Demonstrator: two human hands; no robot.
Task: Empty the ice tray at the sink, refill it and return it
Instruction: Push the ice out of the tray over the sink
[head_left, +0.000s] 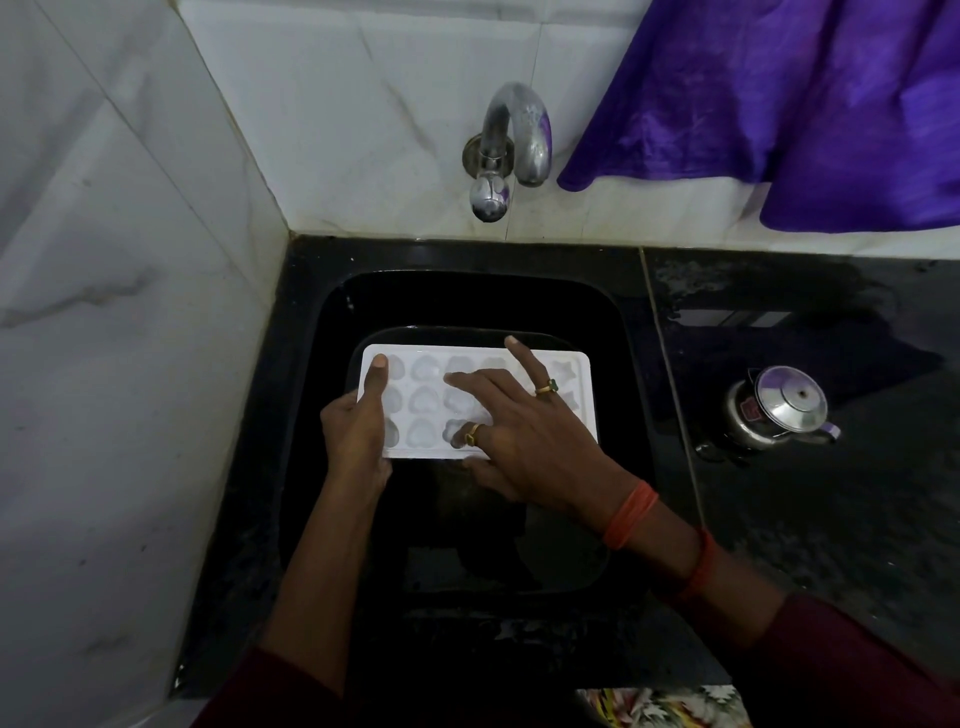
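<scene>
Lying over the sink: one white ice tray (426, 401), held above the black sink (332, 312), below the tap.
Tray axis: the long side runs left to right, parallel with the back wall; the short ends point to the left wall and to the bench.
Tray face: the cavities look up; three rows are counted, but the number in each row I cannot tell, because the right grip covers part of them.
Left grip (358, 431): grasping the left short end of the tray, thumb flat on top, the other fingers hidden below.
Right grip (530, 441): released, not clenched; the fingers are spread and rest on the top of the tray, one finger bent into a cavity, the thumb just beside the near long edge.
Rings: two, both on the right grip.
Wrist bands (631, 514): orange, on the right wrist.
Tap (514, 140): one, metal, on the tiled wall.
Bench (831, 519): black and wet, right of the sink.
Steel pot (779, 410): one, with lid, standing on the bench.
Cloth (779, 104): one, purple, hanging at the upper right.
</scene>
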